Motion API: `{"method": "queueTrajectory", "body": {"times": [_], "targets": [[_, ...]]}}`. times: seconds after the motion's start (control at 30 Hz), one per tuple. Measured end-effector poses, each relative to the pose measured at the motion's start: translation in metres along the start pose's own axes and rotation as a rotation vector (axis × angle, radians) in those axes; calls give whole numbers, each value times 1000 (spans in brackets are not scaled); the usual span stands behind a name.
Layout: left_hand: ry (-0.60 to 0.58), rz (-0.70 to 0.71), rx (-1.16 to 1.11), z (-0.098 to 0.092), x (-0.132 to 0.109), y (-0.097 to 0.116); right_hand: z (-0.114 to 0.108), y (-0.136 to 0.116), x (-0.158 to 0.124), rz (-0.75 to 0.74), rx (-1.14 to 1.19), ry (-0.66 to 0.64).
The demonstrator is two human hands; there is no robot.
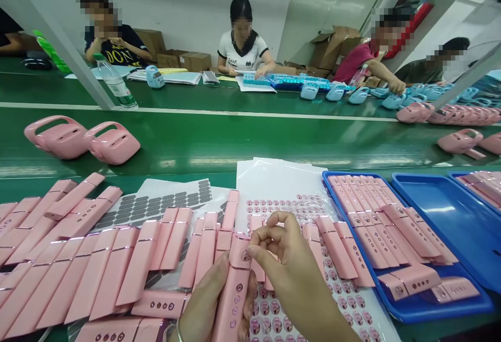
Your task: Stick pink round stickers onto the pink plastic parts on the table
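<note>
My left hand [205, 303] grips a long pink plastic panel [234, 290] from underneath, holding it upright near the bottom centre. My right hand [287, 258] is pinched closed, its thumb and forefinger tip pressing on the panel's upper end where a small round sticker sits. Under both hands lies a sheet of round pink stickers [344, 300]. Several more pink panels [97, 269] lie spread over the table to the left.
A blue tray [415, 308] full of pink panels sits right, another blue tray [450, 216] beside it. A grey pad sheet [156, 203] lies centre-left. Two pink housings [82, 141] rest on the green conveyor [250, 138]. Several other people work across the belt.
</note>
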State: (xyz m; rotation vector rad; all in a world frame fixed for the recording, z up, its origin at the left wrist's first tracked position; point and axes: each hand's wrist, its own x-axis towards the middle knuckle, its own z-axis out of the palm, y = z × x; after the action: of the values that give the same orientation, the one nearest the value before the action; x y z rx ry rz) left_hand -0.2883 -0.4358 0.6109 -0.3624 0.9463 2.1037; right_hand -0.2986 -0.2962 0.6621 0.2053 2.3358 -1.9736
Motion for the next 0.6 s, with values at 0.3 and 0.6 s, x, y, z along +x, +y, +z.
{"method": "queueTrajectory", "body": {"times": [0.3, 0.6], "targets": [[-22, 19, -6, 0, 1, -3, 0, -7, 0, -16, -179, 6], [-35, 45, 11, 1, 2, -6, 3, -19, -6, 26, -273, 13]]}}
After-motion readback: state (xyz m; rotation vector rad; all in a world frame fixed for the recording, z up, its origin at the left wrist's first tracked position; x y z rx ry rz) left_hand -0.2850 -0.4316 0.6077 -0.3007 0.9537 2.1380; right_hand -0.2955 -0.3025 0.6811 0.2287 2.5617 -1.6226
